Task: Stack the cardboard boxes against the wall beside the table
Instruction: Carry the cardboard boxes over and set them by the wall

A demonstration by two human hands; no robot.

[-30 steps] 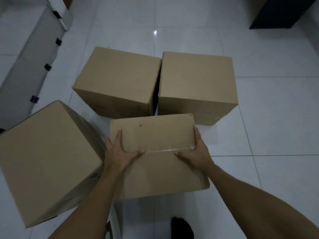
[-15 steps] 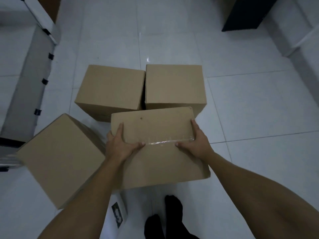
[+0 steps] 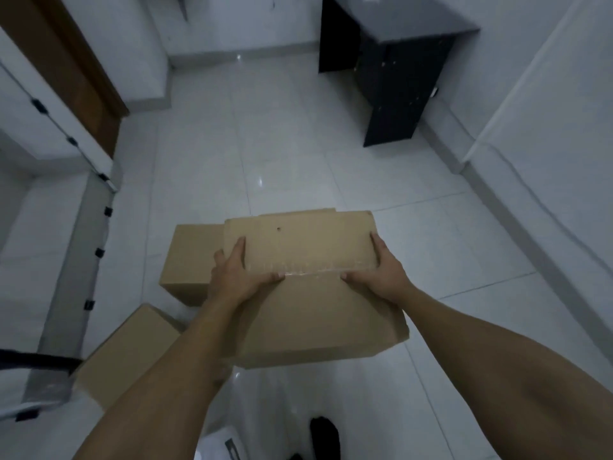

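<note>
Above white tile floor, my left hand and right hand clamp held box by sides, thumbs along taped seam; second box behind-left, black table ahead.

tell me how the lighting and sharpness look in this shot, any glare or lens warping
Head view: dim, bluish light; small glare spots on the glossy floor tiles; wide-angle bending curves the right wall and the door. The carried box and both hands, left and right, look slightly soft; the table is nearly black.
</note>
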